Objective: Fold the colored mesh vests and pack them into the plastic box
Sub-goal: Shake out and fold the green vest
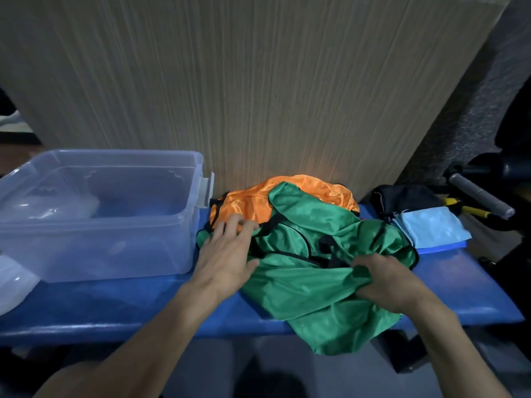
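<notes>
Green mesh vest (310,271) lies crumpled: right hand (393,282) bunches its near fold in curled fingers, left hand (227,254) rests flat-fingered on its left edge.

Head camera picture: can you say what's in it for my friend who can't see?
Two hands work a crumpled green vest on a blue bench; the right hand grips it. An orange vest lies behind, a clear plastic box left.

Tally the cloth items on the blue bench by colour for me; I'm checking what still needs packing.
Green vest: 1
Orange vest: 1
Light blue cloth: 1
Black fabric item: 1
Total: 4
</notes>
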### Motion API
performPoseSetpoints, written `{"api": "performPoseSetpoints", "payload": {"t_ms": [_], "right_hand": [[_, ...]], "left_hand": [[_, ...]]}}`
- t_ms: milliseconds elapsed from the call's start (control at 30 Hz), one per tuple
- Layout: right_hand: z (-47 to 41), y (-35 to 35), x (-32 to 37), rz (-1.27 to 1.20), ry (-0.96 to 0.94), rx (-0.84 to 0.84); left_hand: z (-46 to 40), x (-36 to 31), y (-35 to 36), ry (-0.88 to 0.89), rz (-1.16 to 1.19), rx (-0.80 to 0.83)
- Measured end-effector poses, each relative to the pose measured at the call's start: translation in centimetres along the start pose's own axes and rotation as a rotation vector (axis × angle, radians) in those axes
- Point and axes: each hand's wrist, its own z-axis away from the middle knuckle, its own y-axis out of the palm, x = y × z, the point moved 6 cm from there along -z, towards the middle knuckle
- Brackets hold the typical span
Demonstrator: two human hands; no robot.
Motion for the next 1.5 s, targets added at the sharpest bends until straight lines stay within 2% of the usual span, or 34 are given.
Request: {"api": "performPoseSetpoints", "payload": {"t_ms": [100, 200, 267, 367, 400, 467, 600, 700, 867, 900, 967, 1033, 1133, 1167, 1200, 1267, 1400, 1500], "right_hand": [[0.3, -0.6, -1.3, 0.014, 0.084, -0.042], [1.1, -1.6, 0.0, -0.175, -0.056, -0.169], [1.9, -2.6, 2.0, -0.351, -0.191, -0.307], [2.4, -3.0, 5.6, -0.341, -0.362, -0.496], [2.4, -2.7, 6.7, -0.307, -0.418, -0.525], [2.4, -1.8, 9.1, -0.283, -0.507, -0.5], [2.3, 0.1, 12.4, -0.402, -0.624, -0.347], [1.7, 0.1, 12.4, -0.406, -0.597, -0.374], [0.6, -1.2, 8.9, -0.277, -0.425, -0.47], [0.4, -1.4, 8.0, -0.248, -0.381, -0.477], [0.3, -2.3, 6.3, -0.263, -0.323, -0.53], [0.7, -3.5, 4.9, -0.384, -0.281, -0.605], [1.3, -4.5, 3.7, -0.602, -0.231, -0.718], [1.6, -4.8, 3.7, -0.613, -0.236, -0.764], [1.8, -4.8, 3.7, -0.609, -0.244, -0.789], [1.7, -4.7, 4.1, -0.594, -0.244, -0.778], [1.3, -4.1, 4.5, -0.501, -0.265, -0.654], [1.0, -3.8, 4.7, -0.508, -0.264, -0.572]], "left_hand": [[-0.5, 0.9, 1.0, -0.066, -0.039, 0.076], [-1.1, 1.9, 1.7, -0.109, -0.115, 0.172], [-1.4, 1.8, 1.4, -0.101, -0.165, 0.12], [-1.1, 0.8, -0.1, -0.028, -0.207, -0.071], [-0.8, 0.4, -0.6, 0.013, -0.169, -0.139], [0.0, -0.4, -1.8, 0.131, 0.051, -0.238], [1.4, -2.3, -3.7, 0.328, 0.557, -0.199], [1.5, -2.0, -4.8, 0.259, 0.735, -0.209], [0.9, 0.4, -4.1, -0.056, 0.874, -0.16], [0.8, 0.9, -3.8, -0.116, 0.873, -0.171], [0.6, 1.9, -3.6, -0.19, 0.724, -0.187], [0.6, 2.3, -3.0, -0.207, 0.494, -0.05], [1.5, 2.2, -0.3, -0.211, 0.253, 0.385], [2.0, 2.1, 0.3, -0.209, 0.201, 0.502], [2.1, 2.0, 0.6, -0.193, 0.16, 0.553], [1.2, 1.8, -0.2, -0.147, 0.112, 0.444], [-1.9, 0.3, -2.3, -0.018, 0.252, 0.016], [-4.1, -2.0, -1.7, 0.122, 0.286, -0.085]]}}
